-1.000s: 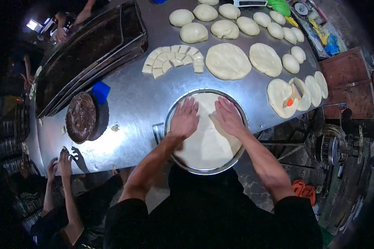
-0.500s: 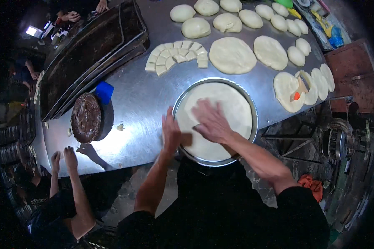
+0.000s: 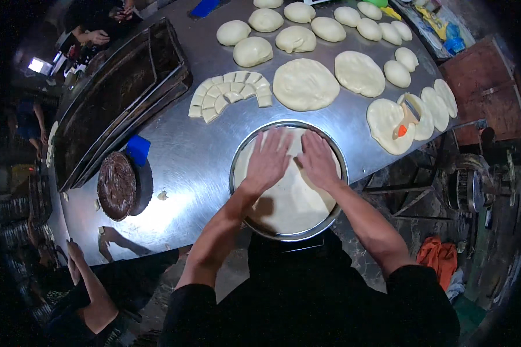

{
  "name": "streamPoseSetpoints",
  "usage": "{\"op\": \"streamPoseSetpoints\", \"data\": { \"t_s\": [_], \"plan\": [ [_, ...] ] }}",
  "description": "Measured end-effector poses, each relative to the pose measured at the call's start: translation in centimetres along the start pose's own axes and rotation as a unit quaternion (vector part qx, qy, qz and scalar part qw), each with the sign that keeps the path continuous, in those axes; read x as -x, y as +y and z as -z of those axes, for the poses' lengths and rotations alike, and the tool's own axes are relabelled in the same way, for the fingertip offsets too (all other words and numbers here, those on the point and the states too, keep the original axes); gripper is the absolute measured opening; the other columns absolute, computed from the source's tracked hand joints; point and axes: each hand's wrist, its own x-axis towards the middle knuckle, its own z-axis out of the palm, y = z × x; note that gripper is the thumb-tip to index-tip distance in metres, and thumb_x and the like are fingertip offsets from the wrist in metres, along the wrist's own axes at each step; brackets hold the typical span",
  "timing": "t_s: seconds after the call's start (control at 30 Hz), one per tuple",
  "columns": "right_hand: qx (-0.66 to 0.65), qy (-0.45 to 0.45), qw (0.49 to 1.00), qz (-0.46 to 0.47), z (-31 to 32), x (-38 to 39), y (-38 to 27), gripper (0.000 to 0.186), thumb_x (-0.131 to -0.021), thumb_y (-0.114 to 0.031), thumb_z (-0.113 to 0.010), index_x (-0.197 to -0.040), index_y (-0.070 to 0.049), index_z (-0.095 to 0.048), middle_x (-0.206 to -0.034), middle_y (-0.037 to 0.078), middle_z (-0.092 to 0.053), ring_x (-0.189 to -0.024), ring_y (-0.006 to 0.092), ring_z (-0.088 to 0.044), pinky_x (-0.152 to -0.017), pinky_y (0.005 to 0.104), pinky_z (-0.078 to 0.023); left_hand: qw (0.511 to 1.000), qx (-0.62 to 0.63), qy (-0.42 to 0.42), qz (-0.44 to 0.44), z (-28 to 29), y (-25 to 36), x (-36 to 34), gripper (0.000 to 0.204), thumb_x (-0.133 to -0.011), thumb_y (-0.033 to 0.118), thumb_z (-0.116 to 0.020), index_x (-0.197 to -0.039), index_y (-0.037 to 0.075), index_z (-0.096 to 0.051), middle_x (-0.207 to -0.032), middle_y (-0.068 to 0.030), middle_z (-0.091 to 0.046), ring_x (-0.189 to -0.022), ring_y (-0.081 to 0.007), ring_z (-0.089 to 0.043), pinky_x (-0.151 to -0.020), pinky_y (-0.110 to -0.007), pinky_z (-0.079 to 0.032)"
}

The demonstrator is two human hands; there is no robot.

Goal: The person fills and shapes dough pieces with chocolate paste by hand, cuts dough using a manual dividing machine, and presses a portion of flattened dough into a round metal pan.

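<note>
A round metal pan (image 3: 342,173) stands at the table's near edge, with a flat sheet of pale dough (image 3: 292,208) filling its bottom. Both of my hands lie on the far half of that dough. My left hand (image 3: 268,161) is flat with its fingers stretched forward, slightly blurred. Beside it, my right hand (image 3: 319,161) rests palm down, its fingers straight and pointing away from me. Beyond the pan are two flattened dough rounds (image 3: 305,84) and an arc of small cut dough pieces (image 3: 223,95).
Several dough balls (image 3: 253,52) sit at the back of the metal table (image 3: 197,173). Flat dough pieces and a scraper (image 3: 410,115) lie right. Stacked dark trays (image 3: 121,87), a blue scraper (image 3: 138,150) and a bowl of brown paste (image 3: 117,186) stand left. A co-worker's arms (image 3: 90,277) are lower left.
My left hand has moved from the pan's left rim onto the dough. My right hand has shifted right. The co-worker's hands at the left have drawn lower.
</note>
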Motion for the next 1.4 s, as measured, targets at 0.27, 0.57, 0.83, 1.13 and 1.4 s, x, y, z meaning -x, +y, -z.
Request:
{"op": "streamPoseSetpoints", "data": {
  "t_s": [0.27,0.57,0.83,1.13,1.4],
  "plan": [
    [-0.27,0.177,0.943,-0.078,5.0,3.3,3.3,0.05,-0.089,-0.021,-0.056,-0.135,-0.003,-0.046,-0.149,0.022,-0.027,-0.142,0.0345,-0.018,-0.112,0.054,-0.018,0.879,0.419,0.205,0.104,4.6,-1.7,3.6,0.036,-0.093,0.014,-0.051,-0.125,-0.003,-0.052,-0.129,-0.02,-0.053,-0.122,-0.0301,-0.051,-0.102,-0.037,-0.039],
    [-0.129,0.225,0.913,-0.314,-0.7,16.3,4.7,0.043,-0.086,-0.022,-0.06,-0.127,-0.01,-0.057,-0.151,0.026,-0.019,-0.14,0.0488,-0.006,-0.113,0.0561,-0.016,0.635,0.608,-0.108,0.464,-1.2,3.7,21.5,0.051,-0.1,0.044,-0.039,-0.09,-0.001,-0.062,-0.075,-0.0039,-0.063,-0.065,-0.0141,-0.058,-0.064,-0.029,-0.048],
    [-0.442,0.451,0.573,-0.522,-4.3,33.2,6.3,0.032,-0.095,-0.024,-0.053,-0.112,0.002,-0.06,-0.094,0.008,-0.065,-0.085,0.0143,-0.057,-0.078,0.0317,-0.047,0.625,0.719,-0.202,0.227,-6.8,15.2,12.9,0.038,-0.091,0.011,-0.057,-0.125,-0.004,-0.048,-0.117,-0.0131,-0.059,-0.105,-0.0214,-0.057,-0.092,-0.035,-0.045],
    [-0.323,0.62,0.438,-0.565,-3.8,53.6,23.7,0.034,-0.095,-0.027,-0.053,-0.106,0.004,-0.063,-0.09,0.013,-0.067,-0.082,0.0173,-0.06,-0.075,0.0347,-0.048,0.619,0.682,-0.378,0.092,-18.0,40.7,1.2,0.04,-0.082,0.008,-0.063,-0.118,-0.007,-0.053,-0.109,-0.0157,-0.062,-0.097,-0.0235,-0.062,-0.087,-0.037,-0.05],
    [-0.267,0.572,0.512,-0.583,5.3,64.1,42.0,0.032,-0.093,-0.027,-0.054,-0.095,0.004,-0.064,-0.086,0.006,-0.065,-0.08,0.0151,-0.056,-0.073,0.0324,-0.047,0.594,0.699,-0.374,0.136,-26.4,60.6,-4.9,0.04,-0.081,0.007,-0.061,-0.118,-0.006,-0.054,-0.107,-0.0129,-0.064,-0.094,-0.023,-0.062,-0.08,-0.035,-0.052]
  ]
}}
